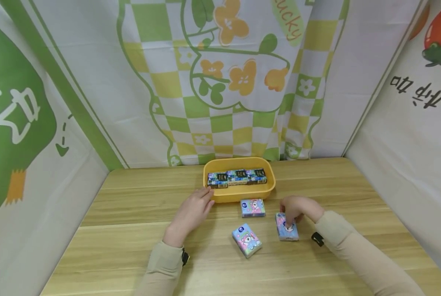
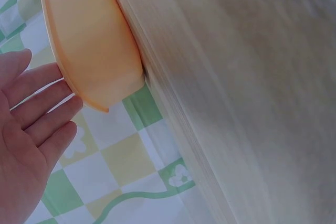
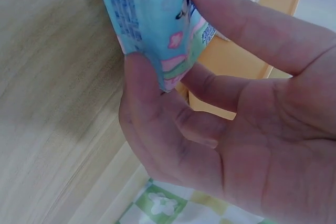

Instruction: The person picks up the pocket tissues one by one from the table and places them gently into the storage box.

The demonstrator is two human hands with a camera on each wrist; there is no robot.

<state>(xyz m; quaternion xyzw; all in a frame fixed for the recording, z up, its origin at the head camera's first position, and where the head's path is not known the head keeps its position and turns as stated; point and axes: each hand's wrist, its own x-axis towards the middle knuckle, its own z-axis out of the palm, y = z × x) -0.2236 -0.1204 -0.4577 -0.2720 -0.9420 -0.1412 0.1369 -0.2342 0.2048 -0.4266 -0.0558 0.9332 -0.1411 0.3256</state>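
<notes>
My left hand (image 1: 193,209) reaches to the front left corner of a yellow plastic basket (image 1: 239,198). In the left wrist view its fairly straight fingertips (image 2: 75,101) meet the basket's rim. With thumb and curled fingers, my right hand (image 1: 301,206) holds a blue and pink tissue pack (image 1: 288,234) printed with a cartoon figure. The right wrist view shows the thumb on that pack's printed face and a finger (image 3: 140,80) at its end. Two similar packs lie on the table, one tissue pack (image 1: 252,208) close before the basket and another tissue pack (image 1: 247,241) set at an angle nearer me.
Inside the basket, three dark blue patterned packs (image 1: 237,176) lie side by side in a row. Behind the wooden table (image 1: 139,230) hangs a green and yellow checked curtain (image 1: 220,127). Printed cloth walls (image 1: 402,148) flank both sides.
</notes>
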